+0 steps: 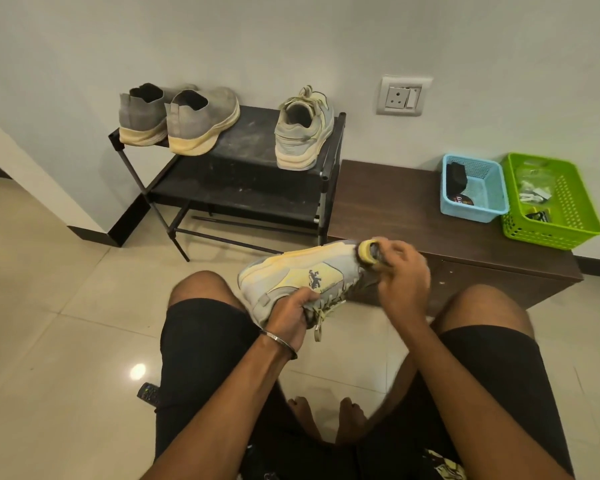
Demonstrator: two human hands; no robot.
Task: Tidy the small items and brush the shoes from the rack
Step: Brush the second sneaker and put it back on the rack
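Observation:
A grey and yellow sneaker (291, 273) lies on its side above my knees. My left hand (291, 315) grips it at the collar, by the laces. My right hand (404, 271) holds a small brush (369, 251) with a yellow edge against the toe of that sneaker. Its matching sneaker (303, 133) stands on the top shelf of the black shoe rack (243, 174), at the right end. A pair of grey slip-on shoes (184, 119) stands at the left end of the same shelf.
A dark wooden bench (413, 209) stands right of the rack, carrying a blue basket (473, 188) and a green basket (551, 199) with small items. A remote control (148, 393) lies on the tiled floor by my left thigh. A wall socket (404, 96) is above the bench.

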